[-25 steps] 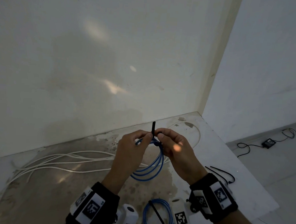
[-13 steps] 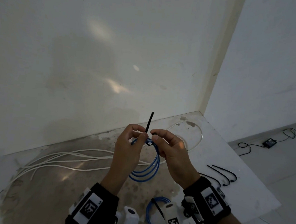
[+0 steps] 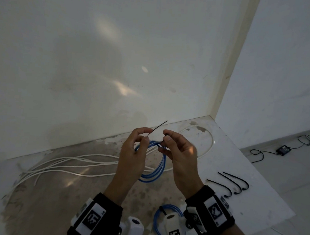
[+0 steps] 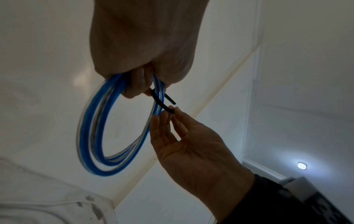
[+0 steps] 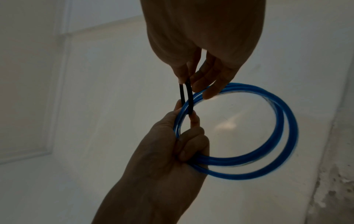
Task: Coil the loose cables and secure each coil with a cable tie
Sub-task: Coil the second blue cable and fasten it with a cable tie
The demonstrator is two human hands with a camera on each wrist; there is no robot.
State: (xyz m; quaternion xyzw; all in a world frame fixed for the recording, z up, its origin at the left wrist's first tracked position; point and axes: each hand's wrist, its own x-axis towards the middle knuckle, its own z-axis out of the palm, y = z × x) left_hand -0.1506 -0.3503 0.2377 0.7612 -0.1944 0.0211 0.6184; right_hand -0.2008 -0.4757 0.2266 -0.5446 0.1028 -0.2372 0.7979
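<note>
A person's two hands hold one blue cable coil (image 3: 154, 169) in the air above a stained white table (image 3: 238, 169), with one black cable tie (image 3: 157, 127) looped around its strands. The left hand (image 3: 133, 152) curls its fingers through the coil and pinches the tie's tail between thumb and forefinger; the right hand (image 3: 180, 151) pinches the tie's other end at its fingertips, the remaining fingers loosely extended beside the coil. A second blue coil (image 3: 159, 219), already banded with a black tie, lies on the table near the wrists. Three spare black ties (image 3: 234, 184) lie side by side at the right, and several loose white cables (image 3: 71, 165) trail across the far side of the table. Compared with a second ago, the hands have parted slightly and the tie's free tail, then standing nearly upright between the fingertips, now leans to the right and shows more length. Black wristbands (image 3: 93, 217) carry black-and-white square markers; no readable lettering appears on them. On the floor at the right, a small black device (image 3: 283, 149) sits with its black cord.
</note>
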